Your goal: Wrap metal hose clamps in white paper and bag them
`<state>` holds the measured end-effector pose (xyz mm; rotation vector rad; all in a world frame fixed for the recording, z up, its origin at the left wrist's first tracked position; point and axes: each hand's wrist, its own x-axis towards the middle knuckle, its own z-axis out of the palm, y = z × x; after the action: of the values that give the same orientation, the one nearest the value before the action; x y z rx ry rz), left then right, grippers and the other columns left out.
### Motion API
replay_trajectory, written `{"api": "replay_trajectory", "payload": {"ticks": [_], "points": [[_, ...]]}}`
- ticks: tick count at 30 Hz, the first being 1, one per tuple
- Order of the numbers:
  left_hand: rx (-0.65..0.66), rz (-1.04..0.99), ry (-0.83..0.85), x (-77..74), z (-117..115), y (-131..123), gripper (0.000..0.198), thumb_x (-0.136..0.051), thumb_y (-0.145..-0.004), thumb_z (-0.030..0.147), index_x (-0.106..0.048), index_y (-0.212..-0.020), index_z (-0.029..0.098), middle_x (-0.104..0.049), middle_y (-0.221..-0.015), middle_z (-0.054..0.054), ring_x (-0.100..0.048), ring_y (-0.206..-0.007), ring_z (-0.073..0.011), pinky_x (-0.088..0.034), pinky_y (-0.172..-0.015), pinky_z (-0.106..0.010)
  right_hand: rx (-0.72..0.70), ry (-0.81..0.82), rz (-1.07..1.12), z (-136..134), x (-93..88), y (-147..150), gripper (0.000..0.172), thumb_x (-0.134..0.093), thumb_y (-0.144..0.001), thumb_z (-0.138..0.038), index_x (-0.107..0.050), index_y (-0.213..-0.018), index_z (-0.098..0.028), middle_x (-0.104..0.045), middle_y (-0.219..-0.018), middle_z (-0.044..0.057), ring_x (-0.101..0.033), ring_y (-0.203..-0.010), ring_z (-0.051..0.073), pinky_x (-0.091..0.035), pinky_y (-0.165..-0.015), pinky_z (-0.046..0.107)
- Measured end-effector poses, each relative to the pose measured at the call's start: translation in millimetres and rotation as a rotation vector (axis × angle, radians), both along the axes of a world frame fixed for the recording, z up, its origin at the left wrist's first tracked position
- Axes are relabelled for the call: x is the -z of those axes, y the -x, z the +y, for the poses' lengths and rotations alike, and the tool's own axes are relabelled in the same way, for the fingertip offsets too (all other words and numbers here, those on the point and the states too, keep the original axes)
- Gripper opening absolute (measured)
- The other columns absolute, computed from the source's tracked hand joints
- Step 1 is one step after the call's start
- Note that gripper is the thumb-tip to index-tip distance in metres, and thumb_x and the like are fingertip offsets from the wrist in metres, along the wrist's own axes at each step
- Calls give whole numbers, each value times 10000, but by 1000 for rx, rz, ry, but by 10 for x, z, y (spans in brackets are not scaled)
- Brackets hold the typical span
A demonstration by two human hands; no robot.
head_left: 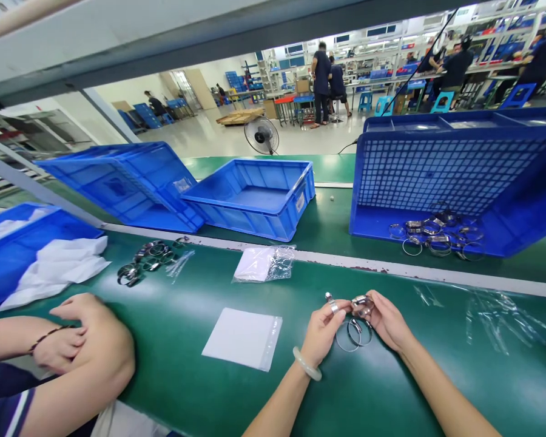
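My left hand and my right hand meet over the green table near its front edge. Both are closed on a small bunch of metal hose clamps, whose rings hang between my fingers. The left fingers pinch one clamp's screw head, the right fingers grip the others. A flat white plastic bag lies on the table left of my left hand. A second, crumpled bag lies further back.
A tilted blue crate at the right holds several loose clamps. More clamps lie at the left beside white cloth. Blue trays stand behind. A co-worker's folded arms rest at lower left.
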<state>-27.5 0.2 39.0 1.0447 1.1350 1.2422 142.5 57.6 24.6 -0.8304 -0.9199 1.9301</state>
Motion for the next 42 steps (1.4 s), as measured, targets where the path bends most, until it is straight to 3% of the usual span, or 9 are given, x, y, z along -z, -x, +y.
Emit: {"api": "replay_trajectory", "payload": {"ticks": [5,10,13,16,21,24,27,33,42], "points": [[51,-24,-14,-25,-36,-87,256,-619,-828,355,-683,-931,129,-656,-925,-81,-577,-870,-190,-437,-838,-299,-50,38,-93,-27,19,53,450,-528,-831,-627,-555,-793,-179,-600,-658,19,-565,-563,133,-452,-564,269],[100,-62,31,-7,-70,-142,243,-682,-773,353,-657,-810,114,-594,-742,-28,-507,-691,-127,-408,-687,-241,-12,-14,-193,-52,46,94,483,-479,-840,-654,-540,-756,-183,-546,-620,-1,-488,-485,111,-344,-434,224],[143,-121,50,-17,-96,-202,242,-699,-755,350,-659,-805,116,-584,-730,-23,-503,-695,-126,-414,-701,-245,5,-89,-271,-94,72,145,499,-444,-848,-662,-562,-747,-187,-510,-581,-13,-444,-443,111,-308,-398,227],[166,-150,50,-38,-109,-237,242,-700,-752,352,-669,-806,118,-606,-786,-43,-527,-752,-151,-432,-748,-270,70,-197,-359,-147,105,173,483,-412,-872,-640,-566,-745,-200,-524,-597,-6,-470,-487,137,-380,-449,256],[50,11,22,-44,-77,-167,287,-670,-769,390,-684,-792,104,-617,-752,-50,-521,-699,-151,-433,-679,-257,259,-475,-502,-236,107,131,283,-487,-901,-471,-573,-987,-216,-595,-1015,76,-555,-940,221,-456,-816,342],[-55,110,-7,-29,-47,-93,280,-646,-792,386,-695,-837,114,-648,-830,-66,-557,-759,-177,-455,-735,-276,179,-821,-599,-278,75,119,187,-487,-912,-327,-578,-1039,-223,-603,-1065,99,-548,-998,244,-458,-828,383],[-107,175,-52,-19,-35,-56,250,-633,-809,366,-699,-867,132,-664,-905,-79,-586,-839,-203,-465,-804,-297,102,-947,-653,-290,52,140,210,-493,-908,-246,-568,-1104,-239,-625,-1049,92,-553,-985,244,-470,-821,401],[-73,273,-173,-57,-49,-59,194,-561,-871,295,-687,-913,153,-654,-971,-90,-591,-914,-210,-459,-866,-311,100,-832,-617,-242,65,145,165,-511,-909,-292,-616,-1025,-239,-648,-969,79,-571,-893,228,-483,-775,379],[-4,732,-467,82,-34,27,287,-466,-911,176,-593,-1168,181,-595,-1117,-119,-553,-1080,-220,-464,-951,-378,122,-394,-421,-223,55,158,277,-591,-842,-473,-634,-867,-200,-602,-751,28,-555,-667,167,-460,-617,281]]}}
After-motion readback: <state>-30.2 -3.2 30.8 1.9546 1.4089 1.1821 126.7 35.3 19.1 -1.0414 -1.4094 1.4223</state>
